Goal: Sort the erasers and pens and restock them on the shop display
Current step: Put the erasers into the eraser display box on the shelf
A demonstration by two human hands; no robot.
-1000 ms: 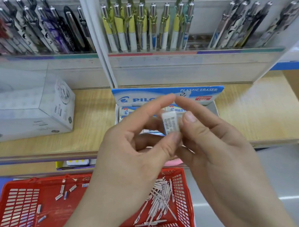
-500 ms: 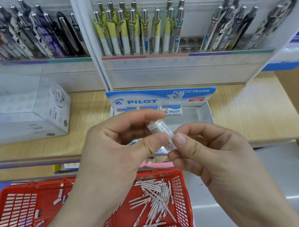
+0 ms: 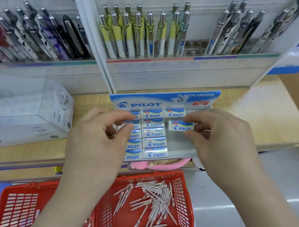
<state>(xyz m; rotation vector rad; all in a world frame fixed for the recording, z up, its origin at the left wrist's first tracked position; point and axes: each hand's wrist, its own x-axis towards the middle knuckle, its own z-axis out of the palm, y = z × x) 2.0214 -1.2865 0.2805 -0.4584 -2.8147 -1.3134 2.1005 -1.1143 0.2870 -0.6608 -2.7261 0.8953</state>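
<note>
A blue and white eraser display box (image 3: pixel 164 96) stands on the wooden shelf and holds rows of white erasers (image 3: pixel 154 133). My right hand (image 3: pixel 225 143) pinches one white eraser (image 3: pixel 181 126) over the box's bare right column. My left hand (image 3: pixel 96 140) hovers over the box's left side with fingers curled and thumb near the forefinger; nothing shows between them. Below, a red basket (image 3: pixel 186 201) holds several pale pens (image 3: pixel 153 200).
Pen racks (image 3: pixel 146 34) rise behind the box, with dark pens (image 3: pixel 40 34) at the left. A white carton (image 3: pixel 30 108) sits left on the shelf (image 3: pixel 259 119). A second red basket (image 3: pixel 18 208) lies lower left. Pink items (image 3: pixel 157 164) sit under the box.
Both hands held one eraser together in front of the box. Now the left hand has let go and the right hand has carried the eraser down over the box's right column.
</note>
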